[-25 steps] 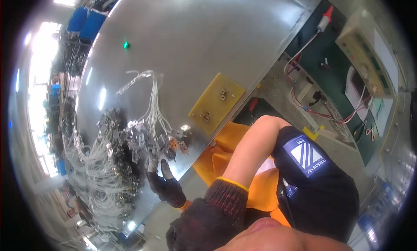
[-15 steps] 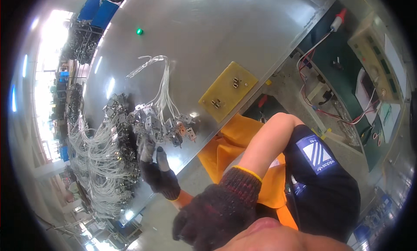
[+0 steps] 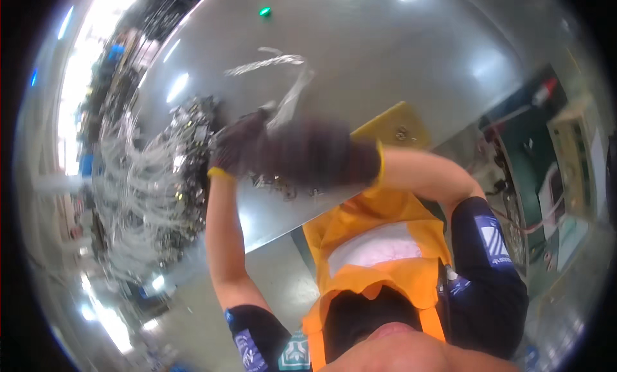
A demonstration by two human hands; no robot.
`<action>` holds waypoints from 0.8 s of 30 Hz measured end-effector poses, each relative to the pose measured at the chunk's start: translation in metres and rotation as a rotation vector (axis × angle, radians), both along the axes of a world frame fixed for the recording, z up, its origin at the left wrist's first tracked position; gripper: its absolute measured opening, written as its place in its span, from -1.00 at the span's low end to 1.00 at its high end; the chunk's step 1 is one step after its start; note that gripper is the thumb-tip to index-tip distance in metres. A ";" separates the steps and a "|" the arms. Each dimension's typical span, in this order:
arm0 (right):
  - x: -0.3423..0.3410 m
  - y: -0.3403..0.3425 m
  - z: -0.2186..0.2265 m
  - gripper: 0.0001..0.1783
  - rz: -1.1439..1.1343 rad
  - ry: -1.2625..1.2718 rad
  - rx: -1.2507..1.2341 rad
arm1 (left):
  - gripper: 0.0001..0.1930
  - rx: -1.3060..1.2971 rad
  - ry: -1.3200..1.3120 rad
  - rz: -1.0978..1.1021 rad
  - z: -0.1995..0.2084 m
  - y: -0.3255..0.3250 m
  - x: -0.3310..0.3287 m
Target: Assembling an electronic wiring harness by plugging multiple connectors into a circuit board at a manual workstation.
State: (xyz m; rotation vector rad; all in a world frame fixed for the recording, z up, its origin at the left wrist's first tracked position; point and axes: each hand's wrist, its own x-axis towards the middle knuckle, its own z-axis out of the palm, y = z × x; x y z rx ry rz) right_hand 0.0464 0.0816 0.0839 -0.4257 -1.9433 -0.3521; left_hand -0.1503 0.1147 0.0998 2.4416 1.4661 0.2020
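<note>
Both my hands wear dark knitted gloves with yellow cuffs and meet over the metal table. My left hand (image 3: pixel 241 140) is beside the heap of metal parts, its fingers mostly hidden. Over the near end of a bunch of white wires (image 3: pixel 295 95) reaches my right hand (image 3: pixel 315 153), smeared by motion. Whether either hand grips the wires does not show. Small metal connectors (image 3: pixel 283 189) lie on the table just below the right glove. To the left is a heap of metal parts (image 3: pixel 199 124) with many white wires (image 3: pixel 138 198) trailing from it.
A yellow fixture block (image 3: pixel 392 121) sits at the table's near edge, partly behind my right wrist. A green light (image 3: pixel 265 12) shows on the metal table (image 3: pixel 385 44). On the right, a dark green bench (image 3: pixel 553 160) carries a red-tipped probe (image 3: pixel 545 91) and a beige device (image 3: pixel 575 156).
My right hand has swung up from near my body to over the table, beside the wires. The left hand has moved up too. The whole view has shifted.
</note>
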 end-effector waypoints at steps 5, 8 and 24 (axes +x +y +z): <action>-0.009 0.174 -0.086 -0.67 -0.026 -0.067 -0.586 | -0.61 -0.141 0.309 -0.137 -0.009 0.010 0.031; -0.028 0.199 -0.121 -0.71 -0.190 -0.302 -0.798 | -0.66 0.139 0.002 -0.365 -0.011 -0.026 0.011; 0.019 0.130 -0.008 -0.58 0.261 0.170 -1.632 | -0.58 -0.209 -0.938 0.570 -0.004 -0.065 -0.031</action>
